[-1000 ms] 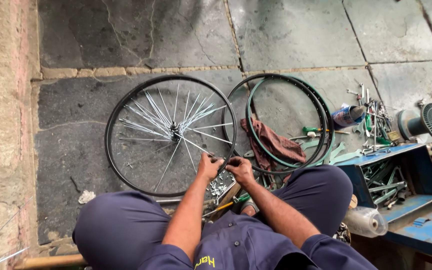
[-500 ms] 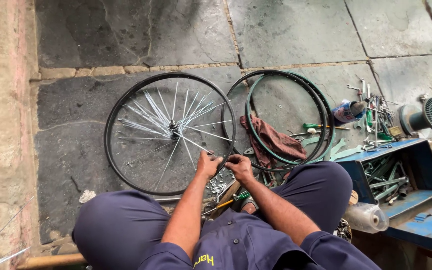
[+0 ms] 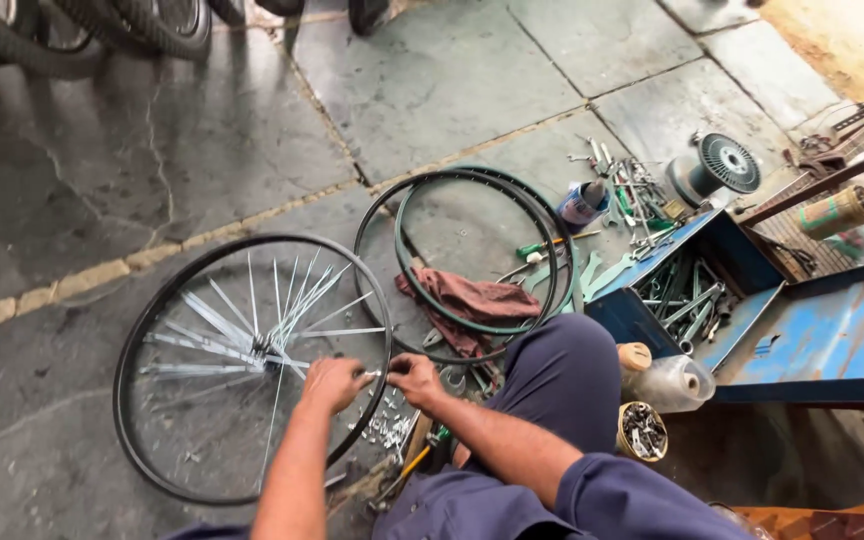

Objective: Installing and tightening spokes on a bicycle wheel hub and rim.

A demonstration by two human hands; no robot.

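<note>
Grey stone-slab floor [image 3: 432,80], cracked and damp in places. On it we list, by size: one blue metal toolbox [image 3: 802,330], lid open, wrenches inside; one black spoked wheel rim [image 3: 152,320] lying flat at our knees, spokes fanning loose from the hub; two bare rims [image 3: 472,200] stacked beside it, a reddish rag [image 3: 472,300] draped over their near edge; one wire spool [image 3: 717,165] beyond the toolbox; one small tin of nipples [image 3: 642,430] by our leg. Our left hand [image 3: 330,383] and right hand [image 3: 417,378] meet at the spoked rim's near edge, fingers narrowly pinched on a spoke end [image 3: 372,374] between them.
</note>
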